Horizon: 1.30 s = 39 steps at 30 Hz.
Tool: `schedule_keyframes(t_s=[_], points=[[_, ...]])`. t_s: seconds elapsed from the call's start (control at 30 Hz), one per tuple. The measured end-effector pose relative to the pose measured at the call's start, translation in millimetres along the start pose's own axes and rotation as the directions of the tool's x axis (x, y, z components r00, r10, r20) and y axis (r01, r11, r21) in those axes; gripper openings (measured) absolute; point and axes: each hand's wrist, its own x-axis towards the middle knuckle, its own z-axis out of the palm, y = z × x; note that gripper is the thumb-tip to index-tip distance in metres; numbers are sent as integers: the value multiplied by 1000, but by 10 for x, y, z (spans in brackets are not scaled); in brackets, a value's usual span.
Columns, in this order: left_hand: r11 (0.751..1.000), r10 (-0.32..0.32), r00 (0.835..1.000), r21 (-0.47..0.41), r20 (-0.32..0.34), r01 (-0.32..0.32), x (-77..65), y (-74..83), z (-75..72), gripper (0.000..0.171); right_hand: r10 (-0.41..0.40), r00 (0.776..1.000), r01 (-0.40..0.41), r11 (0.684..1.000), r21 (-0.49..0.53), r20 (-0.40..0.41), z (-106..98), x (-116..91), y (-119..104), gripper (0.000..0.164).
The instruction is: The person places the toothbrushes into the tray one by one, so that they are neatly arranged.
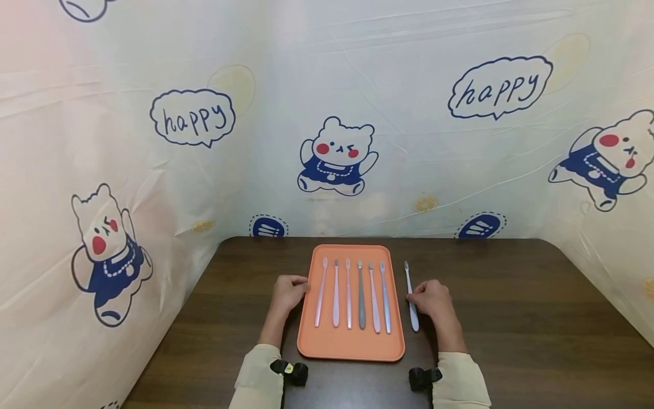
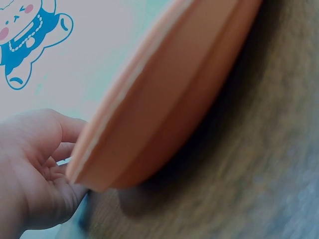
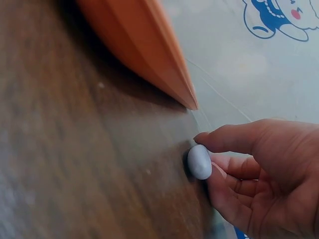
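While on table, toothbrush (image 1: 411, 301) under right hand (image 1: 431, 300)

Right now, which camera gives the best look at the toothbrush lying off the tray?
The head view: the whole toothbrush shows, beside the tray, with the right hand on it. The right wrist view shows only its rounded end. The left wrist view doesn't show it.

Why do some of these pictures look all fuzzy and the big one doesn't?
Head view: sharp and evenly lit, the brushes on the tray crisp, though the backdrop bends at the edges. Left wrist view: very close, so the tray rim and table smear into blur. Right wrist view: the table is soft, the brush end by the right hand clearer, with a dark shadow under the tray.
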Motion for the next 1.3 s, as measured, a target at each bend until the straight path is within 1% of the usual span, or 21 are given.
schedule_keyframes(t_s=[0.17,0.4,0.53,0.73,0.87,0.93,1.1,1.3], points=[[1000,-13,1000,-1,-3,13,-11,-10,9,22,18,1000,-18,1000,-6,0,18,6,12,19],[1000,-10,1000,-1,-3,10,-33,-22,18,23,36,999,-35,999,-34,4,33,14,28,21],[1000,-10,1000,1,-3,10,-36,-28,21,23,25,1000,-25,999,-34,6,30,22,30,25],[1000,-6,1000,-5,-4,6,-22,-21,18,23,25,1000,-26,999,30,17,4,15,43,21],[1000,1,1000,-10,-1,-1,-11,-19,13,23,4,1000,-5,997,73,14,-16,17,69,19],[1000,5,1000,-10,-3,-5,-4,-21,11,23,-11,1000,10,996,91,13,-24,18,75,20],[1000,5,1000,-5,-3,-6,4,-22,8,22,-14,1000,10,991,130,28,-27,11,54,23],[1000,1,1000,-13,-1,-1,-1,-6,2,23,-27,999,23,987,160,21,-31,4,17,23]])
